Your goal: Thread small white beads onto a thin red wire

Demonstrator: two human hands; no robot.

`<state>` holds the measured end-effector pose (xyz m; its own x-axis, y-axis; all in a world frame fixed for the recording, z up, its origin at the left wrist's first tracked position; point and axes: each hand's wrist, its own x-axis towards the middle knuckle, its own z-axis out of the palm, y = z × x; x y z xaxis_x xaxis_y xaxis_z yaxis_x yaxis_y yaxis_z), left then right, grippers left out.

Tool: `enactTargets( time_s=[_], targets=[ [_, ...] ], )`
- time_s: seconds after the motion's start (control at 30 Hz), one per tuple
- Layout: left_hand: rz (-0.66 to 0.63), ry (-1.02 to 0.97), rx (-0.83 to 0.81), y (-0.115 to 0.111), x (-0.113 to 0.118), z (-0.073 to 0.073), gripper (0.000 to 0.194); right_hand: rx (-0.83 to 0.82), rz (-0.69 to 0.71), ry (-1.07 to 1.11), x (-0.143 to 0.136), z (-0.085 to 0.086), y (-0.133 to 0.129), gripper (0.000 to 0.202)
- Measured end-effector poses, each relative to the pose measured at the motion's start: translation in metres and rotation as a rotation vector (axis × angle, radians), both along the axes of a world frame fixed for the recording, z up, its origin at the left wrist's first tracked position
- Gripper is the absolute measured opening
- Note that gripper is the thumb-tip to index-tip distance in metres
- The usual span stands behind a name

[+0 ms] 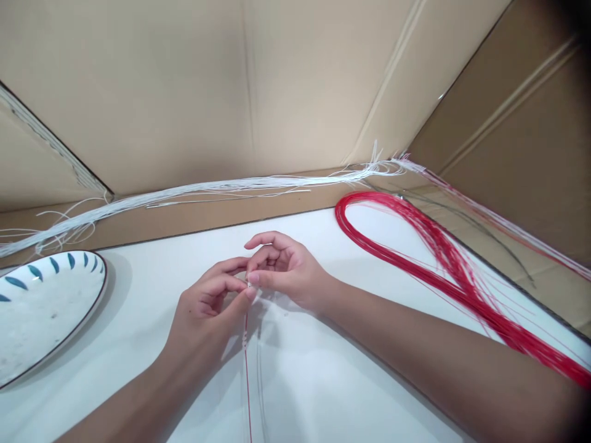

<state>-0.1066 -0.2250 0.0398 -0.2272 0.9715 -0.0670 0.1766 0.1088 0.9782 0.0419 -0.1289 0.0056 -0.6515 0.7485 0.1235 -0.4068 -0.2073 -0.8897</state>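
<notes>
In the middle of the head view, both hands meet fingertip to fingertip over the white tabletop. My left hand (215,298) is closed in a pinch on a thin red cord (248,381), which hangs down towards the bottom edge. Several tiny pale beads (245,340) sit on the cord just below the fingers. My right hand (289,271) pinches with thumb and index finger at the same spot, its other fingers curled loosely. A small whitish bit shows between the fingertips; its kind is too small to make out.
An oval white plate (50,320) with blue leaf marks stands at the left, small clear bits on it. A looped bundle of red cords (392,255) lies at the right. White cords (221,184) run along the back beside cardboard walls (184,92).
</notes>
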Motion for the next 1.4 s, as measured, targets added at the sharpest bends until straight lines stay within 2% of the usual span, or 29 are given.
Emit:
enactTargets(
  time_s=[0.2,0.4,0.5,0.57,0.67,0.77,0.87,0.9,1.0,1.07,1.17,1.3,1.4],
  targets=[
    [-0.026,-0.054,0.034,0.003,0.001,-0.003,0.027,-0.018,0.007,0.062,-0.002,0.003,-0.002,0.053],
    [-0.111,-0.100,0.039,0.003,-0.001,-0.010,0.002,-0.003,-0.151,0.005,-0.003,0.000,0.000,0.059],
    [-0.121,-0.104,0.055,0.003,-0.003,-0.011,0.008,0.059,-0.175,-0.033,-0.002,-0.003,-0.001,0.057],
    [-0.103,-0.091,0.058,0.003,-0.004,-0.012,0.008,0.156,-0.173,-0.093,-0.001,-0.004,-0.004,0.050],
    [-0.066,-0.063,0.069,0.006,-0.005,-0.015,0.026,0.374,-0.165,-0.223,0.004,-0.001,-0.004,0.042],
    [-0.021,-0.091,0.061,0.009,-0.008,-0.019,0.025,0.719,-0.151,-0.339,0.015,0.005,0.006,0.036],
    [0.029,-0.133,0.037,0.012,-0.012,-0.023,0.020,1.058,-0.062,-0.445,0.028,0.009,0.025,0.004],
    [0.042,-0.143,0.033,0.012,-0.012,-0.024,0.019,1.104,-0.005,-0.481,0.031,0.009,0.030,0.006],
    [0.057,-0.163,0.032,0.012,-0.012,-0.024,0.019,1.109,0.162,-0.584,0.038,0.008,0.038,0.008],
    [0.064,-0.168,0.036,0.012,-0.011,-0.023,0.018,1.087,0.217,-0.631,0.041,0.007,0.038,0.010],
    [0.089,-0.168,0.041,0.011,-0.009,-0.020,0.017,1.061,0.232,-0.660,0.042,0.004,0.035,0.013],
    [0.120,-0.185,0.059,0.013,-0.007,-0.019,0.017,1.040,0.210,-0.658,0.043,0.001,0.033,0.004],
    [0.123,-0.201,0.063,0.015,-0.007,-0.021,0.015,1.055,0.185,-0.655,0.042,0.000,0.033,0.005]
  ],
)
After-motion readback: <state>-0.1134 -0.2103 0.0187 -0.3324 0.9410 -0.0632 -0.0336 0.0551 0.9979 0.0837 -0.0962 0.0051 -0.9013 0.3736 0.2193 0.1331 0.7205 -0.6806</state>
